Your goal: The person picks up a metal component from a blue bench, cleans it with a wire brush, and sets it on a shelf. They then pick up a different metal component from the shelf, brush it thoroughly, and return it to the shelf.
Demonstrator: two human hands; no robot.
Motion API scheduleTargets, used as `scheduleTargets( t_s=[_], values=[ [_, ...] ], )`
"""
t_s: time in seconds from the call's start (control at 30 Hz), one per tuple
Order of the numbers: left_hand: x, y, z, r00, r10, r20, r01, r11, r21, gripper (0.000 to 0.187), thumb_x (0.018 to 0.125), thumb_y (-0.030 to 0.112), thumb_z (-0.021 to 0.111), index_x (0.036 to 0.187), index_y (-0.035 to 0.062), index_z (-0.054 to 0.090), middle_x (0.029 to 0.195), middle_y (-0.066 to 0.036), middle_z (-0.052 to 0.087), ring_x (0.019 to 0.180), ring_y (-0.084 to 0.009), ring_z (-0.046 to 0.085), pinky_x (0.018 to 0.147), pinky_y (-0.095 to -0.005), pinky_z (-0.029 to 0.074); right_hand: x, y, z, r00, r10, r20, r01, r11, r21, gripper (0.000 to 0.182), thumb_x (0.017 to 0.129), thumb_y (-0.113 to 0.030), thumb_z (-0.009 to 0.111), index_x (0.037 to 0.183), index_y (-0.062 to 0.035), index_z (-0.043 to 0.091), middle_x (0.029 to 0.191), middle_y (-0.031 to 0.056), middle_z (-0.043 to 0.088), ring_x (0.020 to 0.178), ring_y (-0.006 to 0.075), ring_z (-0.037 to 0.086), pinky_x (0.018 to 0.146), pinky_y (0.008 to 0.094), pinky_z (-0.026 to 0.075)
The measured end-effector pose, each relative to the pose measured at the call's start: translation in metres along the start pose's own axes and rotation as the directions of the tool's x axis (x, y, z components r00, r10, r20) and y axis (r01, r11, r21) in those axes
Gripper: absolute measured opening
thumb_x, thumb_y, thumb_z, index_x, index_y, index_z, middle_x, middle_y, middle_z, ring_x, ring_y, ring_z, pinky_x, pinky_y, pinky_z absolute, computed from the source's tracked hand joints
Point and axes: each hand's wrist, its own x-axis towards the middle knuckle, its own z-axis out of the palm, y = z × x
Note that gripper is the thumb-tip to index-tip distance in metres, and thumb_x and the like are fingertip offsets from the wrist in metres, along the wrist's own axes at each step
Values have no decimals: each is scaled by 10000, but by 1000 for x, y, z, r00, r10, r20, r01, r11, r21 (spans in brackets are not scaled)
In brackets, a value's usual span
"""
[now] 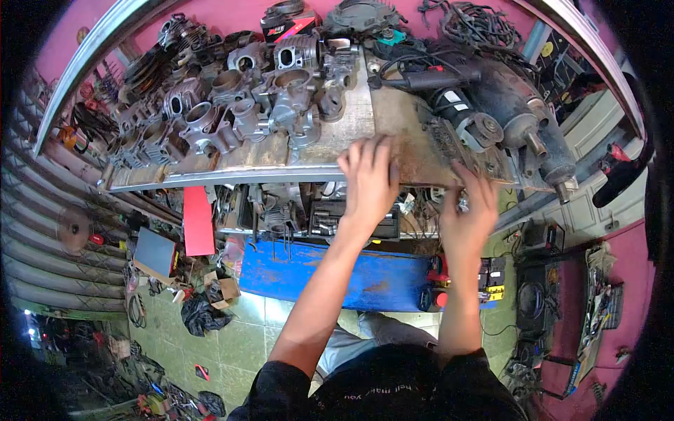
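Note:
Both arms reach up to a worn wooden shelf [351,130] with a metal front edge. My left hand [368,172] rests on its front part near the middle, fingers slightly bent and apart, with nothing visible in them. My right hand [469,203] is at the shelf's front edge farther right, fingertips on or just over the board; it is blurred, and whether it holds anything is hidden. Just beyond it lies a dark, narrow metal part [444,139]. A cylindrical motor-like part [479,130] is behind that.
Metal engine cylinders [203,126] crowd the shelf's left side. Dark exhaust mufflers [509,105] lie at the right, one pipe end past the edge. Below are a socket set case [326,219], a blue bench [309,274] and a red box [199,221].

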Motion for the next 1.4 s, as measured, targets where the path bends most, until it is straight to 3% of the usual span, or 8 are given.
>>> scheduleTargets(
  t_s=[0.23,0.4,0.53,0.6,0.97,1.17,1.3,1.4],
  values=[
    [43,24,21,975,27,219,-3,994,-110,494,888,108,743,1360,70,603,1310,-136,656,1272,-364,527,1062,-556,349,-39,45,-66,971,210,114,-174,949,-262,407,858,-23,726,1264,-36,702,1117,189,707,1063,427,603,978,508,474],
    [70,29,37,916,25,401,-7,999,-47,706,915,155,752,1565,103,481,1344,-165,685,1283,-398,531,1064,-580,338,-50,65,-64,935,322,150,-307,945,-117,399,858,-30,746,1252,4,698,1123,222,715,1069,446,611,975,509,483],
    [79,26,46,875,32,482,17,995,-98,635,907,190,775,1505,161,564,1278,-156,710,1275,-382,533,1078,-566,327,-52,64,-62,935,328,136,-328,944,-21,354,858,-9,736,1208,28,711,1098,217,717,1050,430,614,965,499,491],
    [83,25,42,803,-72,591,197,969,-150,563,887,210,798,1427,199,640,1213,-130,725,1270,-356,529,1093,-543,315,-54,60,-60,943,318,101,-318,948,-8,343,854,-6,737,1195,24,722,1057,207,708,1030,415,606,956,493,488],
    [89,-34,-12,916,-65,396,154,969,-195,517,853,212,829,1352,196,694,1074,-80,726,1227,-319,545,1076,-528,330,-43,8,-31,962,269,52,-274,940,202,321,832,-21,764,1148,16,724,991,203,676,991,404,606,910,488,488],
    [98,-59,-34,898,-190,397,247,964,-99,508,867,145,791,1363,158,684,1168,-141,749,1201,-382,578,1073,-550,371,-39,-30,12,961,271,50,-274,926,259,282,860,-83,763,1124,-6,702,1047,187,667,1068,410,579,980,514,441],
    [98,-61,-25,945,-109,309,106,994,27,490,869,26,687,1353,99,683,1140,-204,744,1191,-433,586,1029,-541,464,-39,-44,36,979,203,-6,-197,959,206,300,842,-45,771,1130,-3,698,1057,181,679,1072,398,595,987,510,441],
    [100,-64,-17,964,-54,262,29,995,100,500,842,-27,663,1332,67,687,998,-207,749,1029,-442,633,960,-532,514,-40,-44,46,982,185,-26,-177,967,184,312,837,-64,776,1132,-17,684,1053,169,672,1088,395,587,1000,535,415]
  ],
)
